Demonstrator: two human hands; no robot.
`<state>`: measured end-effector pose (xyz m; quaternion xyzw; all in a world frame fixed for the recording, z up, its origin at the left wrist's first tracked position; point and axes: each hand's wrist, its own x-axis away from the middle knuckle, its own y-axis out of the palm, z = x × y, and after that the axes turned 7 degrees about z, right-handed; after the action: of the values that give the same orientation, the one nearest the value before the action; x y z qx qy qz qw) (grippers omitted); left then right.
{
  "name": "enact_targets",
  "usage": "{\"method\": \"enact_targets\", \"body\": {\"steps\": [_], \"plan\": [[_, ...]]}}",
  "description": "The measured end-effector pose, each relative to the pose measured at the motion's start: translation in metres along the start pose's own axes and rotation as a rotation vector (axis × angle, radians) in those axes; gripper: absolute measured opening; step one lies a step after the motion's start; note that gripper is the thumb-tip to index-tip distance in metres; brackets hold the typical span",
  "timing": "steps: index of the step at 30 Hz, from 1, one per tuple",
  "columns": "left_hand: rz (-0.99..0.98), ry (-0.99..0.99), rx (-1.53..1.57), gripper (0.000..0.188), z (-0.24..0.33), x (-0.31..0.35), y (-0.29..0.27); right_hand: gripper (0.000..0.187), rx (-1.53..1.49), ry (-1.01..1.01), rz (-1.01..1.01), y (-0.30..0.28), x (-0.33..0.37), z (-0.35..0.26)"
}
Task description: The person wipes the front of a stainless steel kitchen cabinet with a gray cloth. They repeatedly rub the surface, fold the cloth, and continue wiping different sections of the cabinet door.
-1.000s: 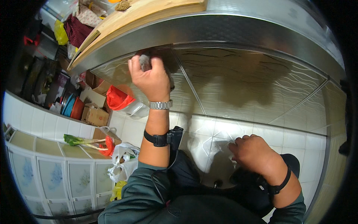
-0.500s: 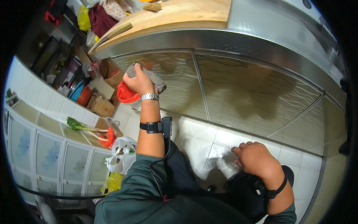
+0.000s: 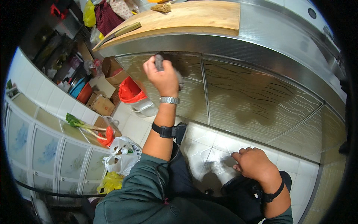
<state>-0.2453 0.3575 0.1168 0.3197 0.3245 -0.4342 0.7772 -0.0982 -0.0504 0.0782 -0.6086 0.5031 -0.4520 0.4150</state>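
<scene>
My left hand (image 3: 162, 77) is closed around a grey cloth (image 3: 159, 62), with part of it hanging out by the wrist side. It is up against the left glass cabinet door (image 3: 190, 98) below the counter; whether the cloth presses on the glass at every point I cannot tell. My right hand (image 3: 256, 162) rests over my right knee, fingers curled, with nothing visible in it; its palm side is hidden. The right glass cabinet door (image 3: 257, 93), patterned with wavy lines, shows dark reflections.
A white bucket (image 3: 146, 108) lined with a red bag stands left of the cabinet. Above, a wooden board (image 3: 194, 18) carries a knife (image 3: 123, 31) and a bristle brush (image 3: 162, 7). Leeks (image 3: 84, 125), a white plastic bag (image 3: 122, 156) and a yellow bag (image 3: 111, 183) lie on the left.
My left hand has moved right and slightly up with the cloth, from in front of the bucket to across the left door. The bucket shows more now. My right hand has barely moved.
</scene>
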Motion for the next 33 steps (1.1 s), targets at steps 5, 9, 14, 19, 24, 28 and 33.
{"method": "enact_targets", "body": {"steps": [5, 9, 14, 19, 24, 28, 33], "plan": [[-0.243, 0.219, 0.157, 0.028, 0.05, 0.04, 0.0, 0.038, -0.01, -0.02, 0.005, -0.001, -0.006, -0.001], [-0.329, 0.167, 0.264, 0.037, 0.068, 0.06, -0.002, 0.041, -0.002, -0.004, -0.015, -0.004, -0.008, -0.002], [-0.254, 0.199, 0.203, 0.038, 0.043, 0.039, -0.006, 0.033, -0.019, 0.017, -0.055, -0.004, -0.01, -0.005], [-0.114, 0.155, 0.048, 0.046, 0.002, 0.008, -0.012, 0.047, 0.013, 0.007, -0.071, -0.004, -0.018, -0.006], [0.021, 0.08, -0.046, 0.04, -0.057, -0.017, -0.015, 0.046, 0.012, -0.005, -0.088, -0.004, -0.028, -0.008], [0.245, -0.193, -0.204, 0.033, -0.137, -0.065, -0.032, 0.045, 0.007, -0.01, -0.091, -0.002, -0.033, -0.008], [0.325, -0.426, 0.006, 0.029, -0.187, -0.078, -0.062, 0.045, 0.015, 0.009, -0.116, 0.001, -0.035, -0.008]]}}
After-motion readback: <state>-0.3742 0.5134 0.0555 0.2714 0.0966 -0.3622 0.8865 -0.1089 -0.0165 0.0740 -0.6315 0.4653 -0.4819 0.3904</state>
